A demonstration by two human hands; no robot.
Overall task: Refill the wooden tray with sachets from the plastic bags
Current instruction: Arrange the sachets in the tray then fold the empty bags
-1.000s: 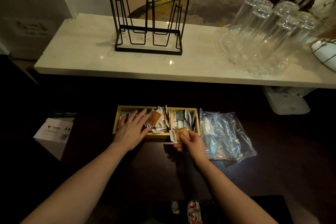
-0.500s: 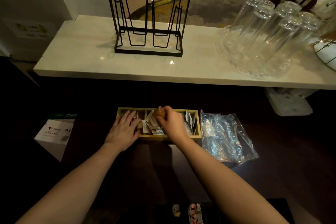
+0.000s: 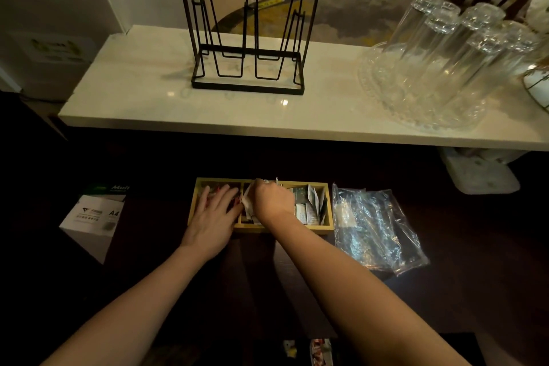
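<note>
The wooden tray lies on a dark surface below the marble counter and has three compartments. My left hand rests flat, fingers spread, over the left compartment and its reddish sachets. My right hand reaches into the middle compartment with its fingers curled down among white sachets; the fingertips are hidden, so I cannot tell whether they hold anything. The right compartment holds upright white and dark sachets. Clear plastic bags lie crumpled just right of the tray.
An A4 paper box stands left of the tray. On the marble counter behind it are a black wire rack and several upturned glasses on a glass dish. Small packets show at the bottom edge.
My right hand carried an orange sachet from the tray's front edge into the middle compartment, where it has sunk deeper. My left hand slid slightly left over the left compartment.
</note>
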